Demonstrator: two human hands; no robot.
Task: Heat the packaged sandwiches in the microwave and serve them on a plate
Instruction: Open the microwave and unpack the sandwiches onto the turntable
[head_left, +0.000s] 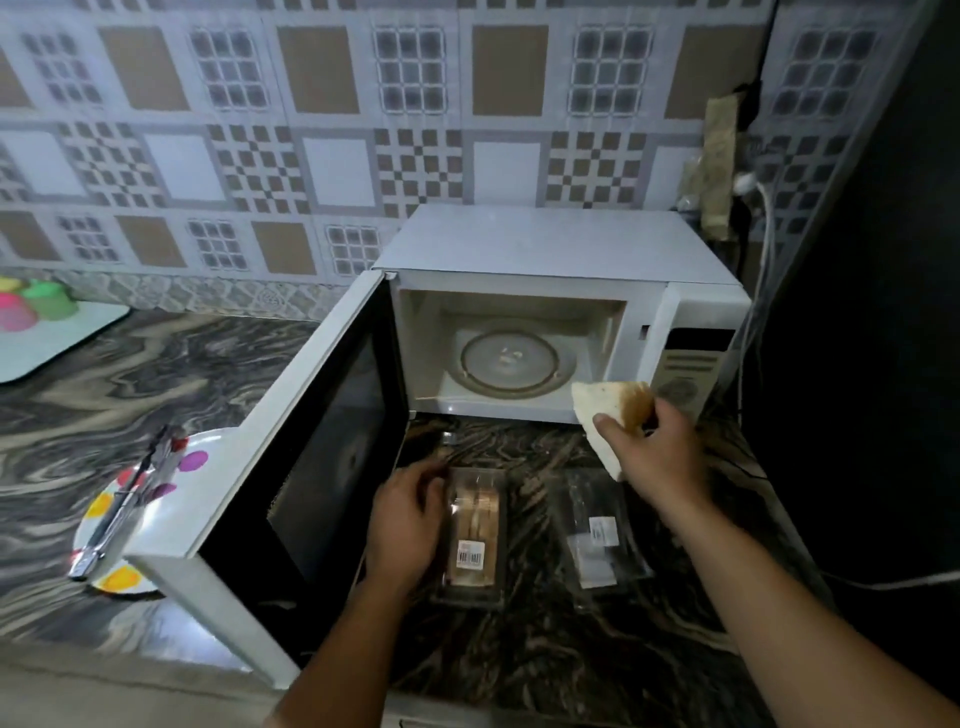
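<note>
1. Our right hand (644, 447) is raised in front of the microwave's (545, 312) lower right corner, fingers and thumb curled round an unwrapped sandwich (605, 415), which sticks out above and to the left of our knuckles, clear of the table (545, 649).
2. Our left hand (408, 525) is lower and further left, resting on the table with its fingers loosely curled against the left side of a clear sandwich pack (475, 540). We cannot tell whether it actually grips the pack or only touches it.
3. That pack lies flat just right of our left hand, with a sandwich visible inside and a barcode sticker on the near end.
4. An opened, flattened wrapper (597, 530) with a white label lies on the table below our right hand, a little apart from the pack.
5. The microwave stands beyond both hands with its door (311, 467) swung wide open to the left of our left hand. Its glass turntable (511, 361) sits bare inside.
6. Further left of the left hand, partly behind the door, a white plate (192, 478) with coloured spots rests on the table, and a pair of metal tongs (122, 504) lies across it.
7. At the far left edge of the table, coloured plastic cups (31, 306) sit on a pale tray.
</note>
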